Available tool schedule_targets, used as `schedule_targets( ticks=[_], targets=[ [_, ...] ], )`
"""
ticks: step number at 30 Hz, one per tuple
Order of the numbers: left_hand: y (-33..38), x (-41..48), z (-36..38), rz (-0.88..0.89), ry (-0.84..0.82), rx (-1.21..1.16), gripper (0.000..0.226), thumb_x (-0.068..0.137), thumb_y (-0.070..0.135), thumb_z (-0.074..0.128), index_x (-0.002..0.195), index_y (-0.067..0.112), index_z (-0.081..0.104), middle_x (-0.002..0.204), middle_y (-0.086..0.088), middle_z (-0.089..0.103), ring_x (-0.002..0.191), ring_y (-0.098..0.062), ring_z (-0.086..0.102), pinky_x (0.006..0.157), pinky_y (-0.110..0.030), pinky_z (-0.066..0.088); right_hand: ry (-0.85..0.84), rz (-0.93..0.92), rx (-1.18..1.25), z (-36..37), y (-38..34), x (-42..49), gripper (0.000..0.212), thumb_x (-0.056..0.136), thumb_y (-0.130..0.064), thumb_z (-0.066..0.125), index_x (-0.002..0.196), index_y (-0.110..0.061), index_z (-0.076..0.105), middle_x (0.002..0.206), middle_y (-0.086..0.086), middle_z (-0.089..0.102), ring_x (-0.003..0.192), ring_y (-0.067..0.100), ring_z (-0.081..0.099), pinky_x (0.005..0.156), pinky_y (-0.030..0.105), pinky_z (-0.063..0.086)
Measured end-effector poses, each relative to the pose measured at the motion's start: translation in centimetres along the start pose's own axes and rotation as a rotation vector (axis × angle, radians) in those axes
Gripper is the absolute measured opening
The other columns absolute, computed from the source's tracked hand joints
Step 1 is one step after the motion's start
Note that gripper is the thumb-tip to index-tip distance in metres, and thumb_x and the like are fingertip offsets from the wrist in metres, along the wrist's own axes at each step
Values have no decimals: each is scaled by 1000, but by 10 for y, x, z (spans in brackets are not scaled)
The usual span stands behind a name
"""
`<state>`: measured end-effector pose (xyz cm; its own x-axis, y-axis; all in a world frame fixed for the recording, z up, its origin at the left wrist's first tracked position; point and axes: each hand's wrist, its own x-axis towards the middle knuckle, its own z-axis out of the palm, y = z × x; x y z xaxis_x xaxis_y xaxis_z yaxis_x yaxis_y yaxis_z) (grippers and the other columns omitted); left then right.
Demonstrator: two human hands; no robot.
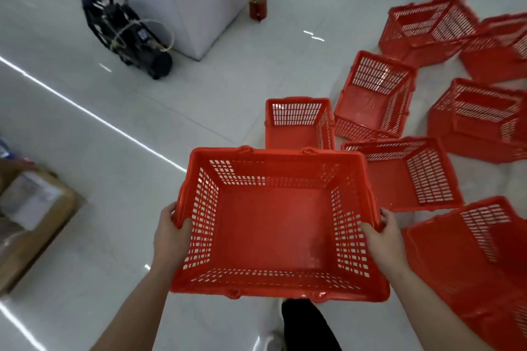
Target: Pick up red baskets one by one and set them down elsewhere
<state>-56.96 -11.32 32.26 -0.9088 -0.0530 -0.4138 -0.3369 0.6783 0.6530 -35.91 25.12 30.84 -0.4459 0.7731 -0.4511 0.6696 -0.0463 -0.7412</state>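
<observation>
The left hand [171,232] is clamped on the left rim of the red basket [273,225], thumb hooked inside over the mesh wall, fingers wrapped round the outside edge. Across from it, the right hand [380,232] grips the right rim the same way, thumb in, fingers under the lip. So the basket hangs level between the two hands, mouth up, empty, held out in front of the person's body above the white floor [114,128].

Its long axis runs side to side, from one hand to the other, and both hands sit toward the near end of their rims, neither closer than the other. Just beyond its far rim stands another red basket on the floor [299,122], close behind and a little to the right. More red baskets [410,174] lie scattered on the right side, all upright or tilted, well clear of the left hand. A cardboard box [31,225] sits off to the left.
</observation>
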Motion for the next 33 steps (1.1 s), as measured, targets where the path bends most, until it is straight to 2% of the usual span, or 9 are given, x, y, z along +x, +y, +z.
schedule_targets(
  ticks=[4,7,13,18,22,25,28,31,33],
  targets=[
    [94,59,16,117,-49,25,50,88,30,66,134,27,46,112,4,63,90,-17,67,75,-37,55,76,40,90,-8,-16,29,51,88,-16,70,135,-18,48,114,2,65,104,21,64,90,37,48],
    [161,106,49,195,-84,78,51,87,26,67,134,23,48,113,2,64,93,-19,66,80,-35,52,175,96,129,-5,-25,63,53,85,-10,68,134,-16,49,115,5,65,104,22,62,93,36,46],
    [257,190,125,275,-196,155,55,83,28,70,134,26,50,108,8,62,76,2,62,59,-13,43,322,225,198,10,-35,138,62,83,-12,64,141,-13,44,130,8,59,118,25,56,106,42,42],
    [295,257,177,319,-297,222,59,82,30,70,136,23,48,112,4,62,82,-2,62,63,-19,45,388,308,269,40,-38,179,62,84,-13,62,143,-16,43,129,3,57,117,21,55,100,31,39],
    [307,302,209,329,-358,265,60,80,32,69,136,21,49,113,0,63,80,-5,63,62,-21,46,427,382,336,70,-38,185,56,85,-15,61,138,-21,45,127,1,60,114,20,58,102,37,43],
    [315,332,232,335,-440,284,61,79,33,68,136,21,50,115,-4,65,85,-12,67,67,-28,51,511,445,360,99,-37,180,52,84,-14,60,133,-24,49,120,-3,59,111,19,59,97,34,43],
    [321,359,252,382,-508,313,58,80,34,67,135,22,52,115,-3,66,85,-13,69,65,-28,53,602,495,398,130,-41,173,53,83,-16,61,134,-26,49,121,-7,59,112,15,58,99,33,43],
    [335,383,265,422,-588,334,58,78,39,66,132,27,53,113,1,66,80,-12,71,61,-25,54,691,577,440,161,-51,166,57,81,-19,58,137,-27,45,126,-4,59,112,13,58,99,32,43],
    [347,399,271,460,-636,355,56,79,40,65,132,28,52,116,1,65,83,-14,71,65,-30,57,735,617,474,181,-62,163,55,83,-19,59,135,-29,44,124,-2,60,109,15,60,95,31,43]
  ],
)
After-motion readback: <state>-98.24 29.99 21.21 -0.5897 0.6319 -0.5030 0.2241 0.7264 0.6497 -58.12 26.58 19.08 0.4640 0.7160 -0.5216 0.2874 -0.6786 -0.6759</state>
